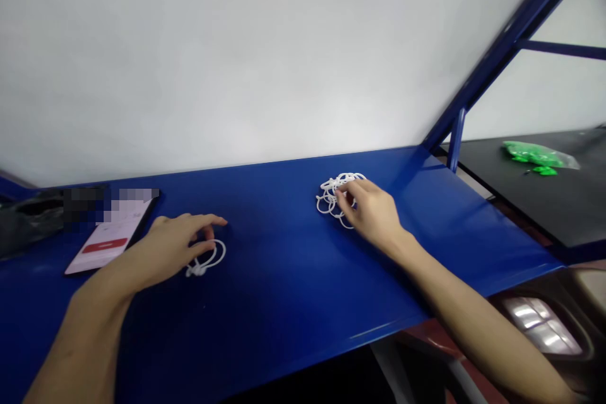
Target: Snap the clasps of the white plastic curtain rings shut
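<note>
My left hand (177,243) rests on the blue shelf (284,278), fingers stretched over a small coiled white cord (211,260) that it touches. My right hand (372,208) reaches to a tangled pile of white cords (334,192) farther back on the shelf, its fingertips pinching into the pile's near edge. Part of the pile is hidden under the fingers.
A phone (111,233) with a lit screen lies at the left of the shelf, beside a dark object (28,221). A blue frame post (502,50) rises at the right. Beyond it a black surface (558,202) carries a bag of green parts (537,154). A white wall stands behind.
</note>
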Demonstrator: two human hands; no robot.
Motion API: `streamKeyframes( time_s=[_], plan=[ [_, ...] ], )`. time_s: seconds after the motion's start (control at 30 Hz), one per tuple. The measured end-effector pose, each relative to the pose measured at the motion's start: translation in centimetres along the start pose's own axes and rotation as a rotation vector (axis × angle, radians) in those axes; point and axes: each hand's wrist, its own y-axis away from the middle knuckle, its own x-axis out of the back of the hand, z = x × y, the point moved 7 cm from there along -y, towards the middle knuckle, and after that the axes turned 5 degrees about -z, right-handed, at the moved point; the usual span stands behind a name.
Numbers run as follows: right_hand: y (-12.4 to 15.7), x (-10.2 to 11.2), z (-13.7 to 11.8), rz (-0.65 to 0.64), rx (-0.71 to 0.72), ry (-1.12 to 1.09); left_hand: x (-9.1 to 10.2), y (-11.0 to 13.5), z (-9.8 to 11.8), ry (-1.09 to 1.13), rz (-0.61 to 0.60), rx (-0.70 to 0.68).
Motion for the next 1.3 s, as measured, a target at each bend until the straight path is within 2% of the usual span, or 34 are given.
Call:
streamKeyframes(
  time_s=[0.13, 0.27, 0.43, 0.7, 0.87, 1.03, 1.13, 1.2, 1.3],
  plan=[
    [1.3, -1.9, -4.3, -0.140, 0.308, -0.184, -0.2, -1.1, 2.0, -0.040, 0.074, -0.058],
    [2.5, -3.2, -6.7, -0.267, 0.461, -0.296, -0.4, -1.6, 4.6, -0.098, 0.183, -0.131],
    [2.9, -3.7, -7.4, -0.321, 0.459, -0.371, -0.9, -1.2, 6.8, -0.085, 0.239, -0.191],
    [3.0, -3.5, -7.8, -0.340, 0.449, -0.420, 0.4, -0.7, 6.7, 0.042, 0.322, -0.160],
    [3.2, -3.2, -7.9, -0.339, 0.457, -0.431, 0.7, 0.0, 8.1, 0.126, 0.338, -0.208],
    [3.5, -2.6, -8.8, -0.200, 0.534, -0.385, -0.3, 0.2, 10.8, 0.223, 0.270, -0.328],
    [3.6, -1.9, -9.1, -0.131, 0.589, -0.492, -1.1, 0.3, 12.5, 0.282, 0.235, -0.414],
    [3.2, -1.6, -8.6, -0.112, 0.572, -0.615, -1.3, 0.4, 12.9, 0.320, 0.286, -0.432],
    [2.5, -1.7, -6.9, -0.066, 0.433, -0.723, -1.1, 0.8, 12.8, 0.362, 0.429, -0.434]
  ],
)
